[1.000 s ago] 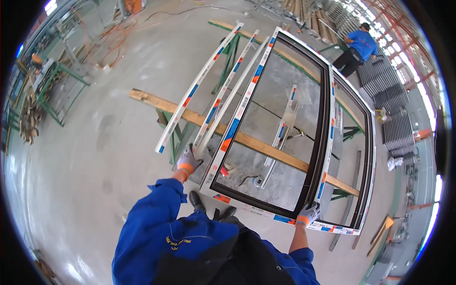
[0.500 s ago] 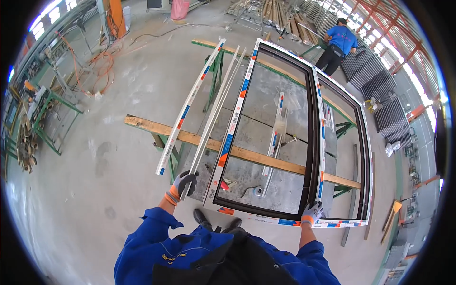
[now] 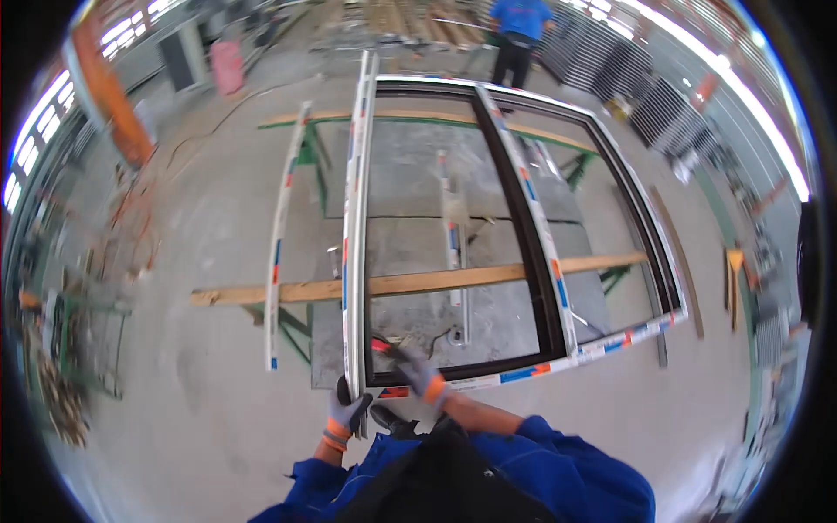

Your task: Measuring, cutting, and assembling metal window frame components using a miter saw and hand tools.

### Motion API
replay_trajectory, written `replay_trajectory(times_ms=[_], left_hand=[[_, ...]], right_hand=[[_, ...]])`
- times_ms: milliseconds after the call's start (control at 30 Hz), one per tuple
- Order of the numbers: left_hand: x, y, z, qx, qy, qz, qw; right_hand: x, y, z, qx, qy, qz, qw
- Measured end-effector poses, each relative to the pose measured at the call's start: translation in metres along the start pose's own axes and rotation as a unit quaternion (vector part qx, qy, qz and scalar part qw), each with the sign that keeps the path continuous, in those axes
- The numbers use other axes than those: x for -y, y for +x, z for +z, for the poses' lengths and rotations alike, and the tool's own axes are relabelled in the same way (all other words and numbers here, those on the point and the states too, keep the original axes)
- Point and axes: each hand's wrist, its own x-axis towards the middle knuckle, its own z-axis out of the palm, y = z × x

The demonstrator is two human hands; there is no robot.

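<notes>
A large white-and-black window frame (image 3: 523, 373) lies across wooden beams, its white faces covered with film in red and blue patches. My left hand (image 3: 347, 408), in a grey glove with an orange cuff, is closed round the near end of a long pale strip (image 3: 358, 209). The strip lies along the frame's left side. My right hand (image 3: 424, 379), gloved alike, is over the frame's near-left corner; motion smears its fingers. Just beyond its fingertips shows a red item (image 3: 380, 344), and whether they touch cannot be seen.
A film-covered strip (image 3: 278, 235) rests apart on the left, across the near wooden beam (image 3: 427, 282) and the far green trestle (image 3: 316, 152). Beneath the frame, a grey panel (image 3: 410, 235) bears loose strips and small tools. A person in blue (image 3: 520, 22) stands beyond, near stacked grey frames (image 3: 597, 52).
My right hand has left the frame's middle upright and come to the near-left corner. The strip in my left hand has moved right, against the frame's side. The view has turned.
</notes>
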Motion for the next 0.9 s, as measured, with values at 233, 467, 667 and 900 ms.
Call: replay_trajectory(times_ms=[233, 467, 667, 900], left_hand=[[-0.001, 0.007, 0.017, 0.033, 0.195, 0.055, 0.979], [-0.012, 0.037, 0.095, 0.066, 0.218, 0.022, 0.974], [0.001, 0.010, 0.100, 0.015, 0.394, 0.115, 0.912], [0.037, -0.014, 0.136, -0.042, 0.408, 0.082, 0.908]], right_hand=[[0.064, 0.017, 0.008, 0.038, 0.000, 0.046, 0.998], [-0.018, 0.031, -0.068, -0.245, 0.081, 0.166, 0.952], [-0.110, 0.033, -0.325, -0.379, -0.130, 0.256, 0.880], [-0.172, -0.025, -0.561, -0.355, -0.487, 0.290, 0.743]])
